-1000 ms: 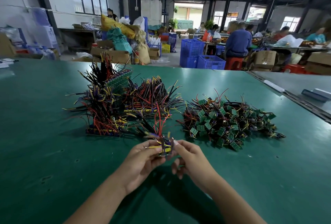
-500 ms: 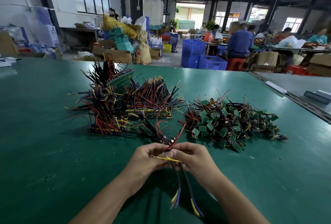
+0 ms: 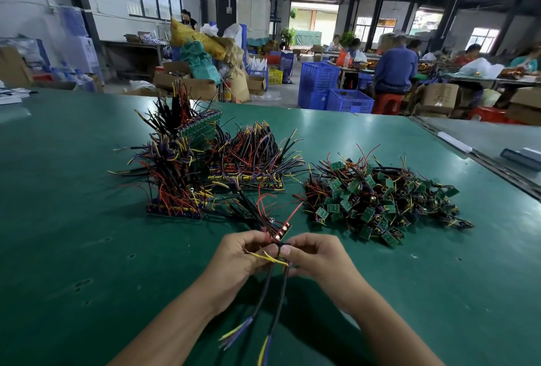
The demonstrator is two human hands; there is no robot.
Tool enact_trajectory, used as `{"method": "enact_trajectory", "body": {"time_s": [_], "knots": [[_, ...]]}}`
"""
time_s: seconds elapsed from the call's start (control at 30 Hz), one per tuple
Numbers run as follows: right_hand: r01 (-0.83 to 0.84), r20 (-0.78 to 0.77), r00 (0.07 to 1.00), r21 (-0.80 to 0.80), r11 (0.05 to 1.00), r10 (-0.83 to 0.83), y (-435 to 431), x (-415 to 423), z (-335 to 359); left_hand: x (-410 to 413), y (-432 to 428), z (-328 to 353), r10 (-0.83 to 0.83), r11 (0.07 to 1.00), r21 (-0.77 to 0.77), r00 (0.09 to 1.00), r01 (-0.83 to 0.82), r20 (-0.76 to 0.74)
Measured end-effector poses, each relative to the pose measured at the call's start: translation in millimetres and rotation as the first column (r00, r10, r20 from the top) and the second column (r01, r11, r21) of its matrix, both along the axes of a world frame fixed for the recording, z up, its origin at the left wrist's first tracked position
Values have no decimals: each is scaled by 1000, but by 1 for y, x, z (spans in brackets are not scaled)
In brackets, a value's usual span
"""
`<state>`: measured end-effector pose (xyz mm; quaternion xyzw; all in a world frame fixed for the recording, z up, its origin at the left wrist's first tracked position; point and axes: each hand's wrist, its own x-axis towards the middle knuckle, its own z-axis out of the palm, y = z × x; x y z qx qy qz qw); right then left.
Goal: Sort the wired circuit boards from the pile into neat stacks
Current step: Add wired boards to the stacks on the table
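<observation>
Dangling now toward the counter's [image 3: 87,248] near edge, cables [image 3: 273,292] of the board [image 3: 283,231] pinched between left hand [image 3: 238,260] and right hand [image 3: 317,257] could snag the nearby stacks [image 3: 205,178].

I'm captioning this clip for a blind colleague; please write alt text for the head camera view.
The left hand and right hand pinch a wired circuit board above a green table, its black wires trailing toward the viewer. Behind them sit stacks of wired boards at left and a loose pile at right.

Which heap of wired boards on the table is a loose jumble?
The right-hand heap: its boards lie tumbled every way; the left stacks sit in tidy rows.
</observation>
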<state>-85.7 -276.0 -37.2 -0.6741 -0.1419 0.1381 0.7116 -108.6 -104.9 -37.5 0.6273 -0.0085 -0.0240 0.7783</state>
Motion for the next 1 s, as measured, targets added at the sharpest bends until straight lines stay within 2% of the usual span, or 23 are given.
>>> {"method": "enact_trajectory", "body": {"time_s": [0.23,0.43,0.53,0.63,0.7,0.8,1.0], "knots": [[-26,53,998,-60,998,29,0,-3,0,1,-1,-3,55,990,126,997,-62,56],[-24,112,993,-126,992,38,-1,-3,-2,2,-2,-3,49,995,89,997,-53,52],[-50,90,994,-69,996,57,-1,-3,-3,1,-1,-3,31,998,49,998,-34,55],[-14,92,996,-45,999,18,0,-1,-5,2,2,-3,21,995,93,995,-31,100],[-2,44,999,25,1000,1,1,1,-7,3,4,-1,20,995,96,995,-30,97],[14,-78,997,203,979,2,0,4,-5,4,4,1,10,998,-70,1000,-10,6],[162,-283,958,421,893,-40,-2,5,5,10,6,12,101,922,-346,971,-172,-215]]}}
